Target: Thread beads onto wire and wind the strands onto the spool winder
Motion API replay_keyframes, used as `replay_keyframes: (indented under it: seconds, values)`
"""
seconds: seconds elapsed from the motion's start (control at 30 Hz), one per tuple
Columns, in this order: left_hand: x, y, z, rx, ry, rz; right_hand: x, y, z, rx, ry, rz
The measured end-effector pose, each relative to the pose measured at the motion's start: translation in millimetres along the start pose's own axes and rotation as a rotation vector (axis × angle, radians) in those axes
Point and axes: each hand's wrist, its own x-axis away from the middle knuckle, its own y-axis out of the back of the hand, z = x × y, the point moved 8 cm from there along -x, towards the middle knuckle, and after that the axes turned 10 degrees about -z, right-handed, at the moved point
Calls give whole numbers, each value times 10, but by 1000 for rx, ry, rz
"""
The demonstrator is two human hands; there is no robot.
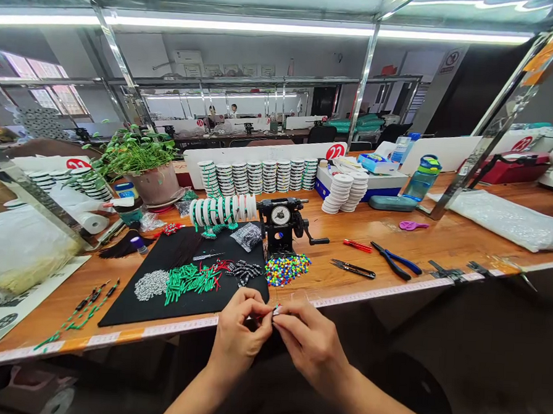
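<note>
My left hand (243, 326) and my right hand (316, 340) meet just in front of the table edge, fingertips pinched together. Between them is a small piece with a bit of red and white showing; the fingers hide most of it, so I cannot tell its kind. Beyond the hands lies a pile of small multicoloured beads (287, 269). On a black mat (127, 313) to the left sit green tube pieces (191, 283) with thin red pieces, black pieces (244, 272) and a heap of silvery bits (152, 285).
A black hand-crank winder (281, 226) carries white spools (223, 210) of green line. Snips (353, 269), blue-handled pliers (394, 261) and a red pen-like item (356, 245) lie on the right. Stacked spools (262, 176), a potted plant (152, 182) and a bottle (421, 177) stand behind.
</note>
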Motion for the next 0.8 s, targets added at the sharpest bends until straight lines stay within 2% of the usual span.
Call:
replay_keyframes:
  seconds: [0.07,0.1,0.23,0.3,0.37,0.4,0.5,0.57,0.63,0.7,0.77,0.8]
  values:
    - [0,16,-130,-85,-183,3,-81,3,11,24,62,18]
    - [7,18,-187,-127,-282,11,-142,-14,-38,12,42,39]
    - [70,-65,-246,-305,-616,139,-404,-217,-439,-142,-286,213]
    - [90,-127,-208,-318,-685,222,-473,-355,-577,-236,-427,329]
    - [53,-136,-172,-252,-634,228,-501,-431,-635,-292,-491,377]
    - [10,-113,-151,-214,-562,186,-504,-426,-654,-304,-510,347]
    - [-101,-2,-46,-101,-258,20,-429,-249,-697,-289,-547,73]
    - [-114,28,54,-7,-49,-22,-273,-143,-707,-297,-594,-70]
    - [-94,17,137,94,105,-18,-78,-167,-702,-362,-681,-51]
    - [-68,-5,186,158,192,-4,95,-264,-648,-452,-752,69]
    - [-45,-33,196,186,226,21,176,-287,-542,-438,-703,147]
    - [-35,-43,186,189,224,32,169,-251,-470,-378,-615,147]
